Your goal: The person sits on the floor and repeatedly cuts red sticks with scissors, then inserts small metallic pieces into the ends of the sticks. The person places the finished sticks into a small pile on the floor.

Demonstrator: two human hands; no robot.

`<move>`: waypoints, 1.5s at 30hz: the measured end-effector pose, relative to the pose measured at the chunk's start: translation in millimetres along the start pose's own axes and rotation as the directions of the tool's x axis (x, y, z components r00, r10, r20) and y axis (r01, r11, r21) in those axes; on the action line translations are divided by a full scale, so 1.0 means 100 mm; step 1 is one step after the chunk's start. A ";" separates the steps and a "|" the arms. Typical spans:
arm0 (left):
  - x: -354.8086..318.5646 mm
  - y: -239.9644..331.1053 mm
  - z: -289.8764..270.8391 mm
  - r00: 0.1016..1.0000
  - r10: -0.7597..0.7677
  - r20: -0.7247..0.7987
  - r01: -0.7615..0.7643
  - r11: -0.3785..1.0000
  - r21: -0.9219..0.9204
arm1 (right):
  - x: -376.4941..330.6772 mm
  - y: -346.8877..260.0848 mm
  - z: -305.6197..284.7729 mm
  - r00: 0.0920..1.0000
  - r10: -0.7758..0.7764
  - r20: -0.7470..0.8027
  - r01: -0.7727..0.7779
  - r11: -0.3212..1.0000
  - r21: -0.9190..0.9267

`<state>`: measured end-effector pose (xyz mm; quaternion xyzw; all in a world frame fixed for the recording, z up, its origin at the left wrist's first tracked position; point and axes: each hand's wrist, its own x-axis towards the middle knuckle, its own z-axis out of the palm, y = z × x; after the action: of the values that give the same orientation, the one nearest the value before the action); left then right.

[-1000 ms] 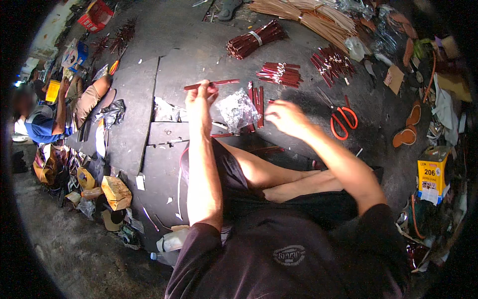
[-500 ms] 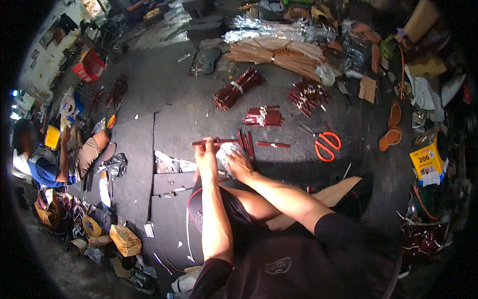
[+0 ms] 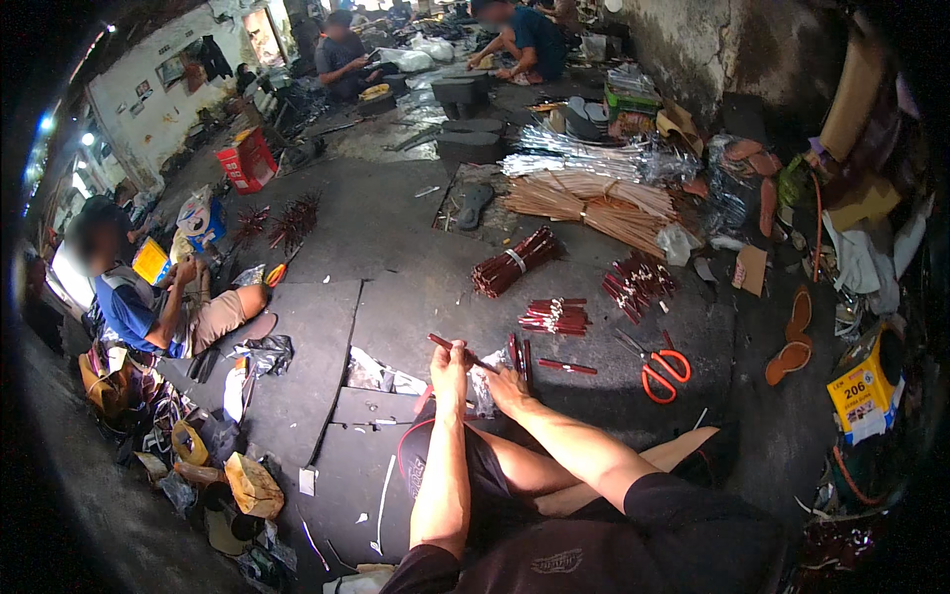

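A slim dark red strip (image 3: 479, 361) slants between my two hands. My left hand (image 3: 450, 368) is closed around it, one end sticking out past the fingers. My right hand (image 3: 509, 389) has its fingers pinched at the strip's other end. Crumpled clear plastic (image 3: 482, 398) lies just below, partly hidden by the right hand. Beside that hand lie a few loose red strips (image 3: 525, 362), and a single strip (image 3: 567, 366) rests farther right. Beyond are a small stack of strips (image 3: 554, 317), a banded bundle (image 3: 503, 269) and a looser pile (image 3: 639, 287).
Orange-handled scissors (image 3: 661, 372) lie open to the right, near brown sandal soles (image 3: 789, 362) and a yellow box (image 3: 865, 388). Tan strips (image 3: 584, 206) are bundled farther back. A seated co-worker (image 3: 148, 307) is at the left; other people sit far back.
My head view has tilted up, bringing more of the room in. My right hand has moved off the crumpled plastic onto the strip's end; my left hand still holds the strip, now slanted.
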<state>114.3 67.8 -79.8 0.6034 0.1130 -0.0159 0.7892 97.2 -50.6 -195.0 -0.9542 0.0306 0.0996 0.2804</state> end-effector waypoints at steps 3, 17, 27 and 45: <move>0.00 0.00 -0.02 1.000 0.006 0.001 -0.006 0.999 0.033 | -0.08 0.04 0.00 0.964 -0.213 -0.162 0.212 0.977 -0.019; -0.02 0.01 0.02 0.985 0.169 -0.037 -0.153 0.951 0.270 | -0.07 -0.08 -0.47 0.998 0.015 -0.059 0.028 0.743 0.668; -0.66 0.13 0.44 0.946 -0.289 0.150 0.263 0.950 0.170 | -0.75 -0.13 -1.50 0.955 -0.046 -0.295 0.230 0.741 0.630; -1.44 0.71 0.82 0.603 -0.237 0.762 0.685 0.643 -0.342 | -1.83 -0.03 -2.80 0.733 -0.512 -0.448 0.676 0.626 0.390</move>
<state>-1.4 -7.9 35.8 0.2153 -0.0104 -0.4059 0.8881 -33.4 -199.2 75.1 -0.7964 -0.2221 -0.1554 0.5407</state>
